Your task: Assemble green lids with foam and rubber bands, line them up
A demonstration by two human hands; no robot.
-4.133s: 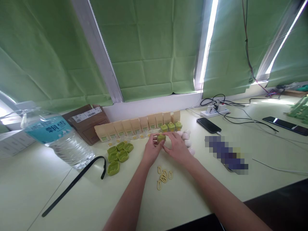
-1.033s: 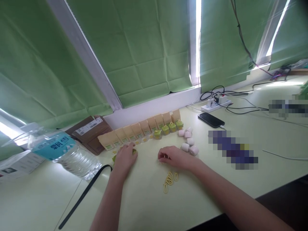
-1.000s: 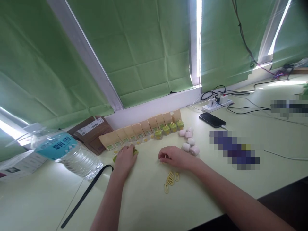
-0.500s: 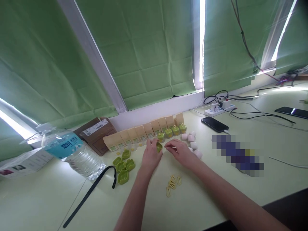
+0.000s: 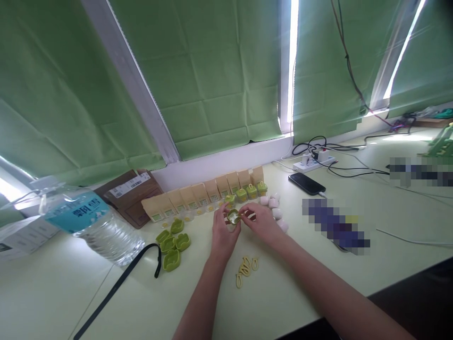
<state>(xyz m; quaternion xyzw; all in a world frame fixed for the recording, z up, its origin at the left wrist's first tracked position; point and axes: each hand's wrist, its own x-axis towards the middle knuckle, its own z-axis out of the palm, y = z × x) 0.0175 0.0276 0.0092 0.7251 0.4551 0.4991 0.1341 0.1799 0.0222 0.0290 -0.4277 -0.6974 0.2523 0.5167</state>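
Left hand [image 5: 224, 231]: fingers curled around one small green square shell [image 5: 233, 217], thumb at its near side, open face tipped up to view; a pale patch shows inside, too small to make out. Right hand [image 5: 260, 221]: thumb and fingertips brought nearly together at the shell's right edge; whether they grip the rim or something tiny, I cannot tell. Left of the left hand: five loose green shells [image 5: 171, 260] in a cluster, then a black strap [image 5: 120, 284], its curved end near them. Farther left: a large water bottle [image 5: 99, 226] with blue label, tilted in view, and a brown cardboard box [image 5: 132, 198] behind it. Beyond both hands: kraft-paper cards [image 5: 200, 194] in a standing row; before its right end, four green lidded pieces [image 5: 241, 195]. Just right of the right hand: whitish-pink rounded blocks [image 5: 277, 214]. Nearer the wearer, between the forearms: yellow loops [image 5: 245, 268], most overlapping. Well right of the right hand: a black phone [image 5: 307, 183], cable attached, and a white power strip [image 5: 314, 163] behind.
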